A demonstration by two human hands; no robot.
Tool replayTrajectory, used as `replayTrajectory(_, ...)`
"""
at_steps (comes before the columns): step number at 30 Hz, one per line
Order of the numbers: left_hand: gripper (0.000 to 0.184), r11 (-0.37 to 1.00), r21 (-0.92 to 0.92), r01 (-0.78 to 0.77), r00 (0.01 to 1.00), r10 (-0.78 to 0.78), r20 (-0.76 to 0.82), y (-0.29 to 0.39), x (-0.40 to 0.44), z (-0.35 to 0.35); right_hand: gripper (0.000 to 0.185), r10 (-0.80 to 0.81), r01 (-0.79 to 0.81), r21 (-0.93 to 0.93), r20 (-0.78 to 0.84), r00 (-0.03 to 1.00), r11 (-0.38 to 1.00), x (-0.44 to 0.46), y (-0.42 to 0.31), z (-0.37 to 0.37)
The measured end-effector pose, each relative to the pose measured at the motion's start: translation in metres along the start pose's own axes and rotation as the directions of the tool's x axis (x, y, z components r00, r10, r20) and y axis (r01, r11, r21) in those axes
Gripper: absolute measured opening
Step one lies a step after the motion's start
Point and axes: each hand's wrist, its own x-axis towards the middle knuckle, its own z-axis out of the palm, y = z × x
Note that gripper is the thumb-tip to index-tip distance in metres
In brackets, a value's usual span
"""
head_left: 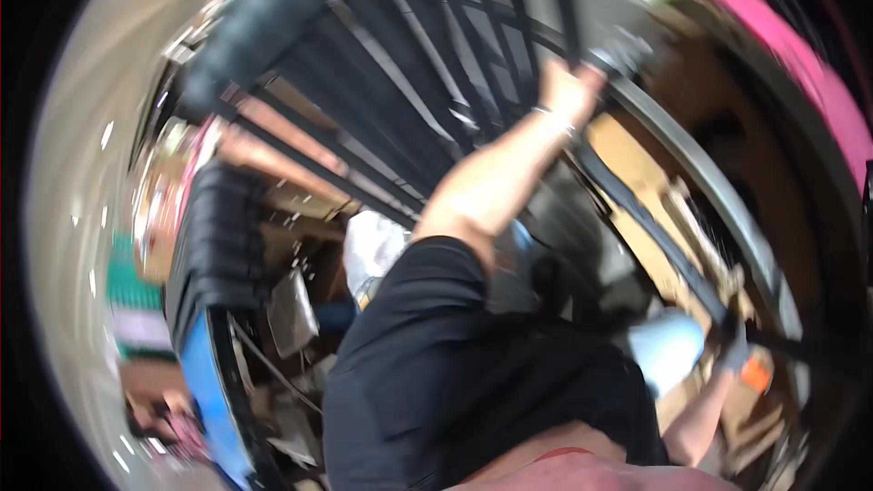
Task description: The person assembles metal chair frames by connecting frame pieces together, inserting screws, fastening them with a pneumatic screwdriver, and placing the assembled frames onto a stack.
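Observation:
My left hand [573, 94], with a thin band at its wrist, reaches up to the black slatted frame [364, 64]. It looks closed around the lower end of one slat, though motion smears the fingers. Just past it is a blurred greyish patch [623, 53] that I cannot make out. At the lower right, my right hand [731, 350] wears a dark grey glove. It is closed on a long black bar [668, 241] beside flattened cardboard [627, 150]; its fingertips are mostly hidden.
A curved grey metal rail [709, 155] runs down the right side. Behind the slats is a bare forearm [282, 141], apparently another person's. A blue panel [214, 391], a ribbed black stack [227, 236] and a crumpled clear bag [373, 245] lie to the left. Pink material [773, 27] edges the upper right.

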Motion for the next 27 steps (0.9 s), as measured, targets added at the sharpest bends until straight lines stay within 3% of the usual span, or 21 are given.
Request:
replayTrajectory(1, 0.033, 0.981, -0.193, -0.02, 0.996, 0.036, 0.079, 0.027, -0.016, -0.018, 0.035, 0.058, -0.058, 0.153, 0.003, 0.998, 0.986, 0.01, 0.002, 0.0)
replayTrajectory(2, 0.038, 0.94, -0.34, -0.036, 0.968, 0.118, 0.222, 0.038, -0.015, -0.033, 0.042, -0.006, 0.015, 0.079, -0.112, 0.994, 0.997, -0.008, -0.024, 0.016)
replayTrajectory(3, 0.035, 0.912, -0.399, -0.096, 0.951, 0.203, 0.234, 0.048, -0.013, -0.049, 0.043, -0.06, 0.058, -0.02, -0.125, 0.99, 0.998, 0.005, -0.03, 0.005)
replayTrajectory(4, 0.032, 0.878, -0.455, -0.151, 0.926, 0.287, 0.246, 0.065, -0.011, -0.074, 0.041, -0.108, 0.109, 0.004, -0.146, 0.983, 0.994, -0.014, -0.062, 0.026)
replayTrajectory(6, 0.032, 0.84, -0.429, -0.331, 0.895, 0.424, 0.14, 0.104, -0.03, -0.14, 0.053, -0.147, 0.147, 0.01, 0.144, 0.979, 0.989, 0.012, -0.073, 0.007)
replayTrajectory(7, 0.033, 0.82, -0.412, -0.397, 0.878, 0.47, 0.09, 0.119, -0.038, -0.175, 0.053, -0.167, 0.166, 0.021, 0.184, 0.969, 0.986, 0.007, -0.088, 0.021)
replayTrajectory(9, 0.034, 0.739, -0.523, -0.425, 0.801, 0.576, 0.163, 0.129, -0.05, -0.238, 0.029, -0.282, 0.264, 0.124, 0.171, 0.944, 0.957, -0.012, -0.12, 0.04)
replayTrajectory(11, 0.035, 0.687, -0.572, -0.448, 0.755, 0.634, 0.17, 0.125, -0.064, -0.283, 0.03, -0.29, 0.271, 0.107, 0.253, 0.923, 0.956, -0.014, -0.142, 0.046)
replayTrajectory(13, 0.034, 0.688, -0.568, -0.452, 0.79, 0.604, 0.103, 0.111, -0.078, -0.328, 0.033, -0.263, 0.254, 0.076, 0.386, 0.884, 0.964, -0.012, -0.162, 0.072)
replayTrajectory(16, 0.031, 0.687, -0.578, -0.44, 0.848, 0.53, -0.016, 0.086, -0.083, -0.392, 0.018, -0.448, 0.498, -0.024, 0.398, 0.8, 0.867, -0.193, -0.256, 0.17)
replayTrajectory(19, 0.027, 0.664, -0.659, -0.354, 0.905, 0.42, -0.064, 0.067, -0.079, -0.421, 0.014, -0.446, 0.633, -0.195, 0.558, 0.7, 0.749, -0.18, -0.338, 0.187)
replayTrajectory(20, 0.027, 0.603, -0.74, -0.299, 0.932, 0.35, -0.092, 0.061, -0.077, -0.43, 0.021, -0.432, 0.684, -0.261, 0.611, 0.663, 0.681, -0.16, -0.37, 0.187)
replayTrajectory(21, 0.027, 0.527, -0.814, -0.244, 0.955, 0.276, -0.108, 0.056, -0.074, -0.436, 0.024, -0.451, 0.732, -0.267, 0.643, 0.62, 0.627, -0.197, -0.398, 0.193)
replayTrajectory(24, 0.023, 0.373, -0.918, -0.133, 0.988, 0.121, -0.094, 0.044, -0.076, -0.443, 0.048, -0.547, 0.778, -0.052, 0.682, 0.486, 0.627, -0.335, -0.421, 0.221)
replayTrajectory(25, 0.02, 0.309, -0.949, -0.068, 0.998, 0.036, -0.059, 0.039, -0.08, -0.442, 0.058, -0.552, 0.747, 0.007, 0.679, 0.484, 0.664, -0.366, -0.416, 0.229)
replayTrajectory(26, 0.016, 0.24, -0.971, -0.003, 0.999, -0.049, -0.015, 0.036, -0.083, -0.44, 0.058, -0.511, 0.625, 0.003, 0.578, 0.636, 0.781, -0.375, -0.397, 0.238)
replayTrajectory(27, 0.016, 0.237, -0.972, -0.001, 0.999, -0.049, -0.013, 0.034, -0.086, -0.436, 0.058, -0.513, 0.627, 0.001, 0.577, 0.636, 0.779, -0.379, -0.367, 0.247)
